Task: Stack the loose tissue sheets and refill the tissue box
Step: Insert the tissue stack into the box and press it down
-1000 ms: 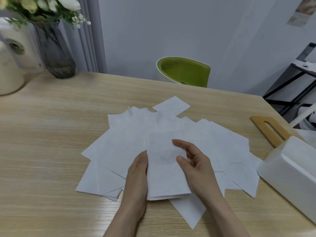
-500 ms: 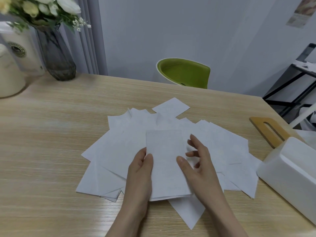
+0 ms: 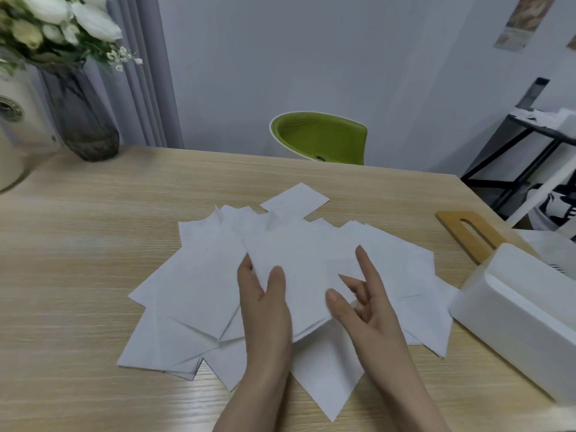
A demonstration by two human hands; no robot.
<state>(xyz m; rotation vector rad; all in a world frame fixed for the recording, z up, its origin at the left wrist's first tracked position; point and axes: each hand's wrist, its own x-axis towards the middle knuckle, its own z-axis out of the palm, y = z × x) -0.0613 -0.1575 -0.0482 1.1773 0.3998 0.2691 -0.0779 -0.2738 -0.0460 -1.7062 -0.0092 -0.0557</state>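
White tissue sheets [image 3: 202, 275] fanned over pale wood-grain table [image 3: 78, 244]. White tissue box [image 3: 514, 325] at right, tan wooden lid [image 3: 467, 235] with dark slot beside it. Lime-green chair [image 3: 321, 138] with white rim behind table. Smoky grey glass vase [image 3: 84, 120] holding white and pale yellow flowers [image 3: 53, 17] with green leaves. Cream container [image 3: 15, 129] with dark round emblem at left. Grey-blue wall [image 3: 311, 57], grey curtain [image 3: 140, 73], black shelf frame [image 3: 514, 151].
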